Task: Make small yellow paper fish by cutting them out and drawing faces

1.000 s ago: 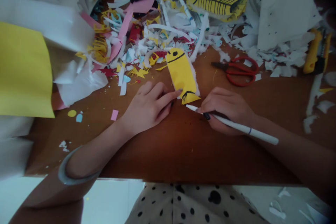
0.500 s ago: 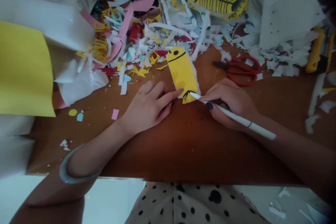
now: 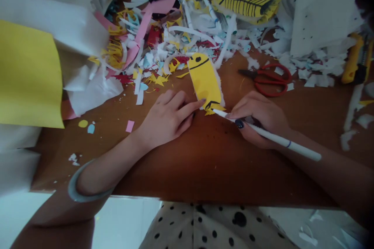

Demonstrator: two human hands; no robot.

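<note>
At the near edge of the brown table point(image 3: 204, 171), my left hand point(image 3: 166, 118) lies flat with fingers loosely spread, index tip pinning the lower left edge of the yellow paper fish point(image 3: 205, 81). My right hand point(image 3: 258, 118) is clenched around the white marker point(image 3: 271, 137), tip touching the fish's tail end. The fish lies flat mid-table just beyond both hands, head pointing away from me. My read: thin cut paper, very light, floppy, slides easily on the wood, and the narrow tail would tear or crease; best pinned flat by the body near the tail, not pinched. Further out to the right, red scissors point(image 3: 267, 78), shut. Beyond, a heap of paper scraps point(image 3: 163, 42), a striped yellow fish point(image 3: 245, 4), and a yellow utility knife point(image 3: 355, 62) far right.
</note>
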